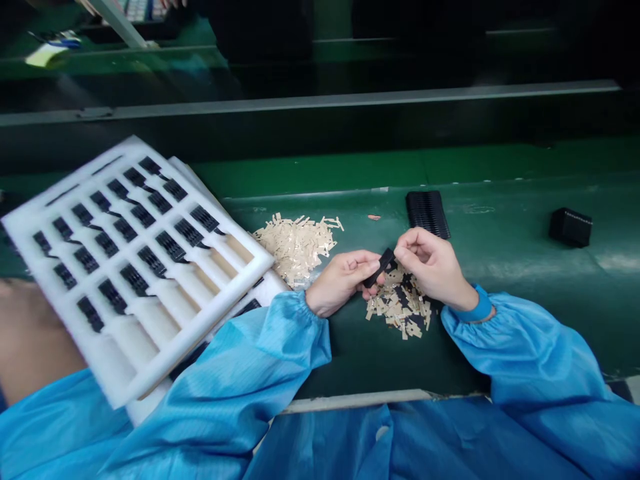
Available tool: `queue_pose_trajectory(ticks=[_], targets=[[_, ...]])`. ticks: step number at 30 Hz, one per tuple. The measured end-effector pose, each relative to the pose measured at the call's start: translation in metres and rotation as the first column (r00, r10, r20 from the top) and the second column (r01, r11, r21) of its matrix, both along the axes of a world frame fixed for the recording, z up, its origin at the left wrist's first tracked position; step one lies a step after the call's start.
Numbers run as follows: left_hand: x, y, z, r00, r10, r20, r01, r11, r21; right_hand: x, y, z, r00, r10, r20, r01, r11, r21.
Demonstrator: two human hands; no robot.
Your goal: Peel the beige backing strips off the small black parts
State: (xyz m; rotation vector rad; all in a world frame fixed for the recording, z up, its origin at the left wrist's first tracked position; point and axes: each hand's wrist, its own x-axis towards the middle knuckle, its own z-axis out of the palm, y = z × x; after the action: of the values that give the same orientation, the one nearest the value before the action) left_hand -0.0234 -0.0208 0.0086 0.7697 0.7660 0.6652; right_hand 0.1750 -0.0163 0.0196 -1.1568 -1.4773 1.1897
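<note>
My left hand (347,277) is closed around a small, dark rectangular part (379,268), held at a slant between thumb and fingers. My right hand (433,265) is at the upper end of that part, its thumb and forefinger pinched together; whatever they grip is too small to make out. Below both hands lies a loose pile of small beige and black strips (400,310). A stack of ribbed black pieces (428,212) sits just beyond my right hand. To the left of my left hand is a larger heap of beige strips (297,243).
A white foam tray (250,257) with rows of black parts in its slots rests tilted at the left, over another tray. A black block (571,227) stands at the right on the green mat (510,267). A pale rail (310,103) runs across the back.
</note>
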Motion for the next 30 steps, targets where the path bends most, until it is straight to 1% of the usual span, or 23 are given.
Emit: queue_pose_trajectory(ticks=[5, 9, 10, 11, 14, 16, 19, 21, 23, 25, 26, 28, 30], targets=[[-0.001, 0.0, -0.002, 1.0, -0.006, -0.003, 0.006, 1.0, 0.005, 0.001, 0.002, 0.002, 1.0, 0.01, -0.022, -0.012, 0.998, -0.057], [0.0, 0.0, -0.004, 1.0, 0.023, 0.005, -0.023, 1.0, -0.007, 0.002, 0.005, 0.003, 0.996, -0.09, 0.021, 0.091, 0.994, -0.059], [0.001, 0.0, -0.004, 1.0, 0.03, 0.01, -0.03, 0.999, -0.011, 0.002, 0.004, 0.003, 0.995, -0.094, 0.019, 0.095, 0.993, -0.064], [0.001, -0.001, -0.004, 0.999, 0.034, 0.017, -0.034, 0.999, -0.013, 0.002, 0.003, 0.003, 0.997, -0.072, 0.012, 0.073, 0.994, -0.079], [0.002, -0.001, -0.003, 0.998, 0.036, 0.048, -0.036, 0.999, -0.001, -0.001, -0.002, 0.002, 0.996, 0.082, -0.029, -0.085, 0.986, -0.144], [0.002, -0.001, -0.002, 0.998, 0.019, 0.062, -0.019, 1.0, 0.007, -0.003, -0.006, 0.001, 0.987, 0.134, -0.086, -0.146, 0.977, -0.154], [0.003, -0.002, -0.001, 0.997, -0.032, 0.064, 0.032, 0.999, 0.004, -0.006, -0.011, 0.0, 0.965, 0.117, -0.234, -0.161, 0.971, -0.179], [0.002, -0.003, -0.001, 0.996, -0.056, 0.065, 0.055, 0.998, 0.008, -0.007, -0.012, 0.0, 0.941, 0.105, -0.322, -0.185, 0.956, -0.23], [0.002, -0.003, -0.001, 0.995, -0.068, 0.068, 0.067, 0.998, 0.014, -0.007, -0.011, 0.001, 0.925, 0.108, -0.366, -0.224, 0.93, -0.291], [0.002, -0.003, -0.001, 0.995, -0.069, 0.071, 0.068, 0.998, 0.012, -0.007, -0.01, 0.003, 0.927, 0.106, -0.361, -0.236, 0.911, -0.339], [0.002, -0.003, -0.001, 0.995, -0.061, 0.073, 0.061, 0.998, 0.009, -0.006, -0.009, 0.004, 0.933, 0.103, -0.345, -0.229, 0.91, -0.347], [0.002, -0.003, -0.001, 0.996, -0.032, 0.079, 0.033, 0.999, 0.0, -0.006, -0.009, 0.004, 0.951, 0.108, -0.291, -0.202, 0.927, -0.316], [0.002, -0.003, -0.001, 0.996, -0.001, 0.089, 0.002, 1.0, -0.011, -0.007, -0.011, 0.002, 0.968, 0.12, -0.219, -0.172, 0.956, -0.239]])
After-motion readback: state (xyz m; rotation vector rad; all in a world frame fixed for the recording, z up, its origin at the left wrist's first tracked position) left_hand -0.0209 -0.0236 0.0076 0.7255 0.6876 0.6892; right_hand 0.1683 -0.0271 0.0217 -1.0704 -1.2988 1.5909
